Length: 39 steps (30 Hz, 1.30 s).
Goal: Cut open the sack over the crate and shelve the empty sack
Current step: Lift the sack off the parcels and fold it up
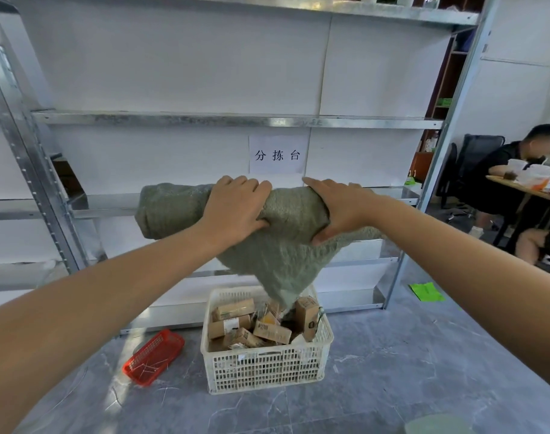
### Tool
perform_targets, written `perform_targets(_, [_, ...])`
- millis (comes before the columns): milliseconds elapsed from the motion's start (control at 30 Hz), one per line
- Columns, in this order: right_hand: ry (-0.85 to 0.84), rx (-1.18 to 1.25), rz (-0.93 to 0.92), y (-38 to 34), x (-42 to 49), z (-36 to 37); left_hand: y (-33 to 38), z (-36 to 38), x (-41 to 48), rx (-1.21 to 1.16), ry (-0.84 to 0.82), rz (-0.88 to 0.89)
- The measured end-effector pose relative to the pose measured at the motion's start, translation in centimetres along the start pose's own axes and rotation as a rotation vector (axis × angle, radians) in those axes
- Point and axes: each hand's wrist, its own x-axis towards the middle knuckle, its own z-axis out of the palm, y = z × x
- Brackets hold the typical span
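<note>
A grey-green woven sack (276, 255) is held up in front of the metal shelving (236, 120), bunched at the top. My left hand (236, 205) grips its upper left part and my right hand (333, 208) grips its upper right part. The sack's lower end hangs down to a point just over the white plastic crate (267, 368) on the floor. Several brown cardboard boxes (236, 324) lie in the crate. One box (306, 311) stands on end right at the sack's mouth.
A red plastic basket (154, 355) lies on the grey floor left of the crate. A paper sign (276, 155) hangs on the shelving's back panel. A person sits at a table (517, 183) at the right. A green sheet (427, 291) lies by the shelf leg.
</note>
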Motion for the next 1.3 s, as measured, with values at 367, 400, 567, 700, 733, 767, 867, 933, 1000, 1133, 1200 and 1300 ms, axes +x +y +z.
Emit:
perform_targets(367, [0.801,-0.204,-0.092,-0.8,-0.9,3.9,-3.0,-5.2,3.4,-0.492,-0.670,-0.149])
perform_targets(400, [0.873,-0.210,-0.099,-0.9,-1.1,4.2,-3.4,-5.3,3.8,-0.459,-0.770,-0.141])
perform_targets(567, [1.042,-0.275,-0.037,-1.6,-1.7,4.9,-2.8,-3.8,3.4,-0.670,-0.951,-0.164])
perform_targets(700, [0.542,-0.188,0.026,-2.8,-2.5,3.1,-2.6,-2.3,2.4,-0.447,-0.656,-0.142])
perform_targets(733, [0.353,-0.128,0.028,-2.9,-2.7,2.2,-2.6,-2.2,2.0,-0.343,-0.573,-0.134])
perform_targets(767, [0.216,-0.097,0.014,-2.8,-2.6,1.3,-2.5,-2.1,1.5,-0.259,-0.512,-0.117])
perform_targets(867, [-0.006,-0.038,-0.042,-2.2,-1.4,-0.6,-1.8,-1.9,0.3,-0.166,-0.409,-0.060])
perform_targets(933, [-0.109,0.080,-0.046,-1.9,-0.3,-0.8,-1.4,-1.8,-0.5,-0.138,-0.326,-0.051])
perform_targets(1000, [-0.135,0.153,-0.046,-2.1,0.3,-0.1,-1.3,-1.5,-1.3,-0.105,-0.246,-0.049])
perform_targets(1133, [0.047,0.015,-0.049,-2.8,0.4,1.7,-1.6,-1.2,-2.2,-0.187,-0.475,-0.057])
perform_targets(1200, [0.222,-0.077,-0.086,-2.9,0.1,2.7,-2.2,-2.3,-1.8,-0.388,-0.656,-0.056])
perform_targets(1300, [0.468,-0.123,-0.227,-2.5,-0.5,4.4,-3.9,-3.6,-0.5,-0.587,-0.764,-0.127])
